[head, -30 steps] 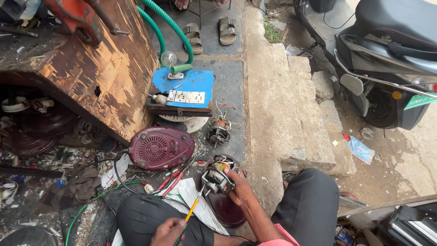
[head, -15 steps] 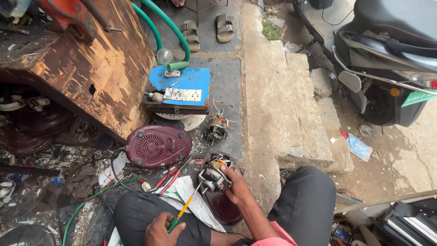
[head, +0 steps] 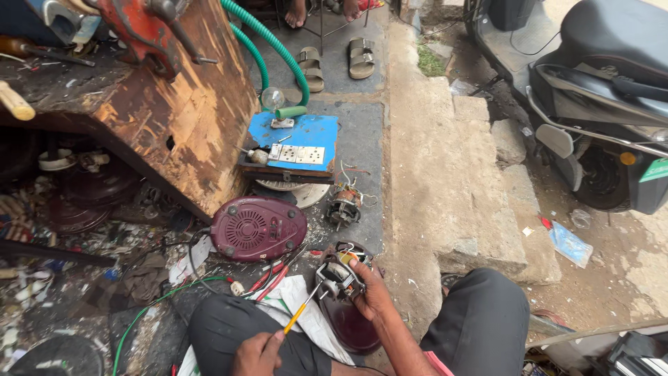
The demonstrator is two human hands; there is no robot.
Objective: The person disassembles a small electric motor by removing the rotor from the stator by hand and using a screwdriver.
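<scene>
The right hand [head: 372, 296] is closed around a small electric motor [head: 339, 277], a bare metal core with coloured wires, held just above the ground between the person's knees at the near middle of the scene. The left hand [head: 259, 354] is closed around the handle of a yellow screwdriver [head: 300, 315], whose tip reaches up and right to the motor's left side; whether the tip sits in a screw is too small to tell. Just beyond the motor lies a maroon appliance housing [head: 257, 228] with a round vent grille, and farther right a second bare motor [head: 343, 208] rests on the paving. Farther off sits a blue board [head: 300, 136] carrying a white rectangular switch-and-socket plate [head: 298, 154], its markings too small to read. A green corrugated hose [head: 273, 47] curves down to the board's far edge. At the left stands a rusty work surface [head: 188, 129], its underside in shadow, the clutter there hard to make out. A clear plastic wrapper [head: 570, 244] lies on the dirt at the right, near a parked scooter [head: 612, 104] cut off by the frame, with a green plate [head: 654, 170] at its edge. Two sandals [head: 337, 63] lie at the far end.
</scene>
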